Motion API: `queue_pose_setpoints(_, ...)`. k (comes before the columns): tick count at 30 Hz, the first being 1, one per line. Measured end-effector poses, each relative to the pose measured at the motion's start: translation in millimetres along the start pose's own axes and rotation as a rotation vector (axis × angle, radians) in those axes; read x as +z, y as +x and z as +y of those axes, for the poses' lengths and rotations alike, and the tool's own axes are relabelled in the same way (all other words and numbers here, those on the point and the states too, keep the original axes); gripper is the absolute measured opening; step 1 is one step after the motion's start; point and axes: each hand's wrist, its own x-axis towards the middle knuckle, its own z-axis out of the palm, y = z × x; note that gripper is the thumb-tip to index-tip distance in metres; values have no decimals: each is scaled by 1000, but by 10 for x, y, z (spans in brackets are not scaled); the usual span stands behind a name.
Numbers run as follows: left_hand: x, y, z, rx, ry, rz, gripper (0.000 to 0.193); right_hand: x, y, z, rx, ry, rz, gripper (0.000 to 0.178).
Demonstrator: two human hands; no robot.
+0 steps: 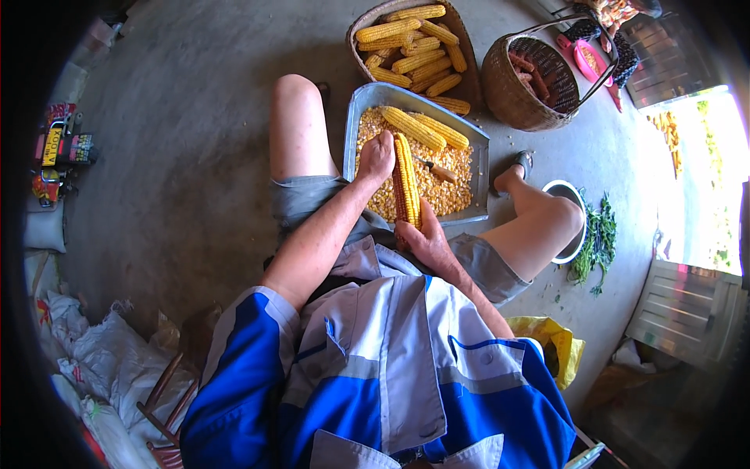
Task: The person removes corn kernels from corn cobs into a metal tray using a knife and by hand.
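An ear of yellow corn (406, 184), with a darker strip down its left side where kernels are gone, is held upright in the picture between my hands. Around its lower end wraps my right hand (428, 237). My left hand (377, 159) is closed against the upper left side of the ear. Beneath lies a grey metal scoop-shaped pan (482, 184) full of loose kernels (375, 199). Two more ears of corn (414, 127) rest across its far part. A wooden-handled tool (443, 172) with a metal tip lies on the kernels, right of the held ear.
Beyond the pan, a basket (469, 35) is heaped with corn ears. Right of it stands a handled wicker basket (500, 98) of reddish cobs. A basin (580, 242) and green plants (601, 238) lie by my right leg. Another person sits far right near a pink bowl (582, 59).
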Motion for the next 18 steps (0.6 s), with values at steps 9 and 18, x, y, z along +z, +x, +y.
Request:
queue_pose_setpoints(9, -30, 74, -46, -188, -45, -44, 62, 33, -27, 1, -14, -28, 27, 48)
queue_pose_setpoints(18, -6, -75, 79, -448, -247, -172, 64, -12, 9, 17, 71, 188, 32, 39)
